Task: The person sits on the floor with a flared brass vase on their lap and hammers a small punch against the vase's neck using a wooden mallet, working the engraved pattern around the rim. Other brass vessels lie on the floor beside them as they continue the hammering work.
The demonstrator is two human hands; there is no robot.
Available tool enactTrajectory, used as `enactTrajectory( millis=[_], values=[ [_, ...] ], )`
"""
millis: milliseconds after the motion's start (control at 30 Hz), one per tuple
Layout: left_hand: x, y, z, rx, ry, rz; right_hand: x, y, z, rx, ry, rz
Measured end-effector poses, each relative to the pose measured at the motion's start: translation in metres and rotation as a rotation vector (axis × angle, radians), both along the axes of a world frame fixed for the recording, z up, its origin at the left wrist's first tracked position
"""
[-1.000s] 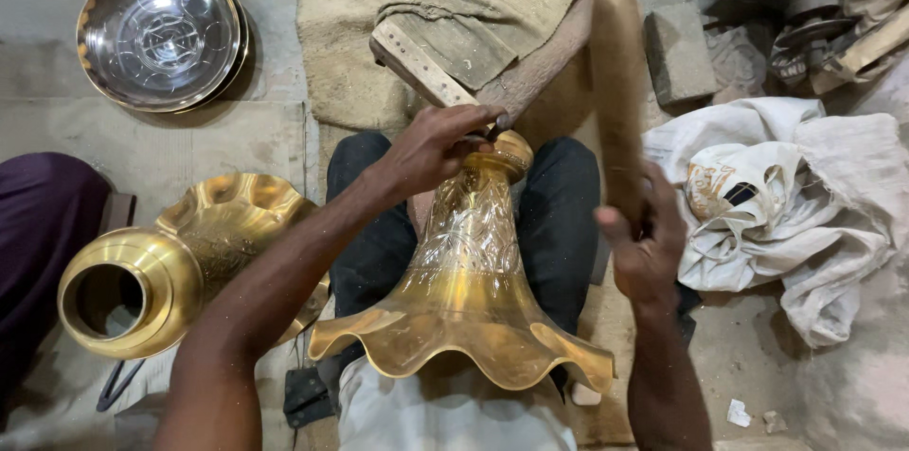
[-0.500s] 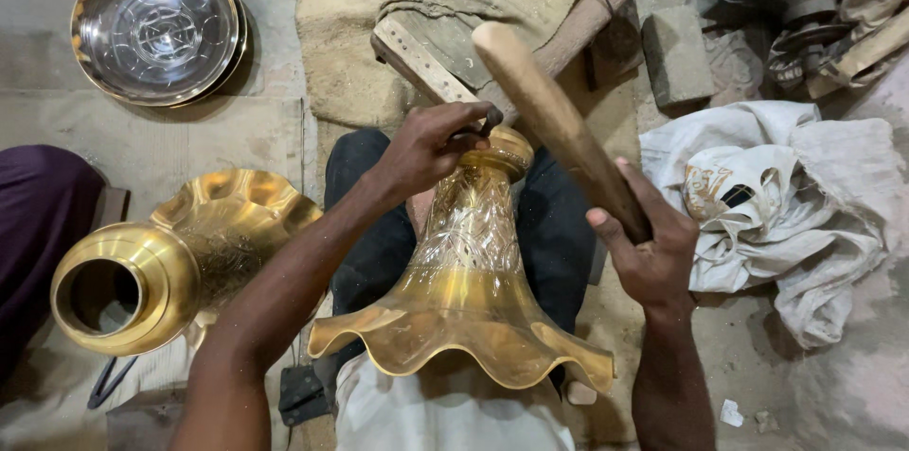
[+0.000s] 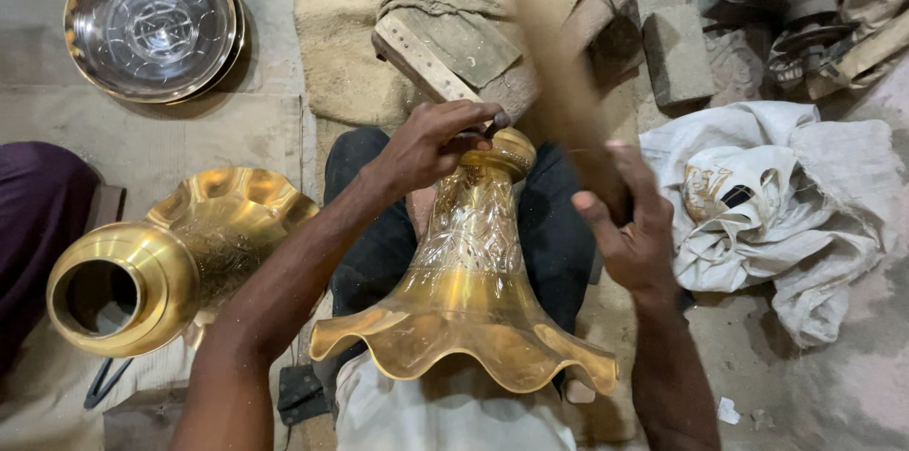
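Observation:
A brass vase-like piece (image 3: pixel 469 281) with a wavy flared rim lies across my lap, its narrow neck pointing away. My left hand (image 3: pixel 431 143) pinches a small dark tool against the neck's rounded collar (image 3: pixel 507 153). My right hand (image 3: pixel 630 224) grips a wooden stick (image 3: pixel 563 82), motion-blurred, raised above and just right of the neck. My dark trousers show under the piece.
A second brass vase (image 3: pixel 161 266) lies on its side at the left. Stacked shiny metal plates (image 3: pixel 151 20) sit at the top left. A wooden block (image 3: pixel 436 53) and a stone block (image 3: pixel 677 53) lie ahead; crumpled white cloth (image 3: pixel 786 205) at the right.
The wooden stick has swung from nearly upright at the right down and leftward toward the neck of the brass piece. My left hand has stayed on the neck.

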State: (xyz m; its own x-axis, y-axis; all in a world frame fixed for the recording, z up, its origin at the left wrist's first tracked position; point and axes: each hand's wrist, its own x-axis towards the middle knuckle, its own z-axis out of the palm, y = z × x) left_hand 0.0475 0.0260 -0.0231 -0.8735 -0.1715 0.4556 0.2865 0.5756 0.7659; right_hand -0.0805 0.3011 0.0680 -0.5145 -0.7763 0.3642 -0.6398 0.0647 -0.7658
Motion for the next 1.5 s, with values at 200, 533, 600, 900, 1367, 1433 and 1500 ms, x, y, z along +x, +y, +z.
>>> enactTrajectory(
  millis=[200, 533, 600, 900, 1367, 1433, 1500],
  values=[
    [-0.002, -0.003, 0.003, 0.019, 0.0, -0.029, 0.007, -0.002, 0.009, 0.018, -0.062, -0.057],
    [-0.002, -0.008, 0.008, -0.013, 0.009, -0.076, 0.01, 0.002, 0.004, 0.246, 0.08, -0.154],
    [-0.002, -0.009, 0.005, 0.0, 0.044, -0.078, 0.011, 0.002, 0.002, -0.05, 0.038, -0.069],
    [0.007, -0.013, -0.005, 0.119, 0.021, -0.027, 0.011, 0.007, 0.004, 0.177, 0.06, -0.207],
    [0.012, -0.006, 0.0, 0.129, 0.094, 0.026, 0.013, -0.02, 0.019, 0.283, 0.06, -0.121],
    [0.012, -0.007, 0.003, 0.124, 0.084, 0.019, 0.015, -0.02, 0.018, 0.3, 0.118, -0.117],
    [0.012, -0.007, 0.003, 0.143, 0.073, -0.01, 0.015, -0.02, 0.019, 0.16, 0.259, -0.072]
  ],
)
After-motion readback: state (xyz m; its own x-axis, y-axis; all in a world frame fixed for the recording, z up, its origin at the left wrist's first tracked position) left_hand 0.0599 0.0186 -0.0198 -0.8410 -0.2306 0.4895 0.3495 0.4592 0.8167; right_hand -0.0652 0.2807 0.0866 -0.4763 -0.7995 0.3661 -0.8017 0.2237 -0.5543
